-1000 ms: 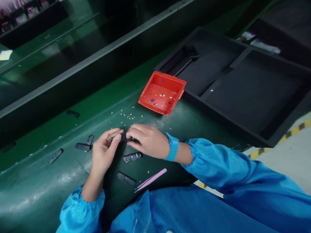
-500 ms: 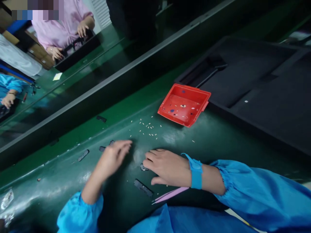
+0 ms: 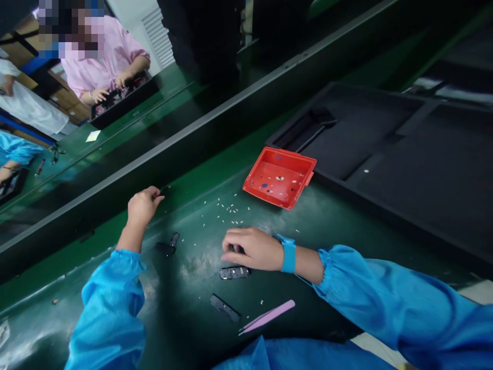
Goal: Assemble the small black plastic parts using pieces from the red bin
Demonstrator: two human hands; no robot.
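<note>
My left hand [image 3: 141,206] reaches toward the far side of the green bench, thumb and fingers pinched together; what is in them, if anything, is too dark to make out. Curled, with thumb and fingertips close together, my right hand [image 3: 254,249] is just above a black plastic part with small fittings [image 3: 234,273]. Anything in its fingertips is hidden. Nearer me lie a flat black strip-shaped part [image 3: 225,308] and pink tweezers [image 3: 269,316]. Beyond my right hand, several tiny pale strips [image 3: 231,208] are scattered. More dark parts [image 3: 169,245] lie between my hands, toward the left.
A red bin [image 3: 265,199] with small bits inside stands beyond my right hand. Large black trays [image 3: 381,200] take up the right side. A raised rail [image 3: 200,126] crosses behind the bench. Across it, a person in pink [image 3: 103,61] handles things in a black box.
My left hand has moved away to the far left and its fingers have closed in a pinch. My right hand has curled its fingers and uncovered more of the black part. The view has shifted slightly.
</note>
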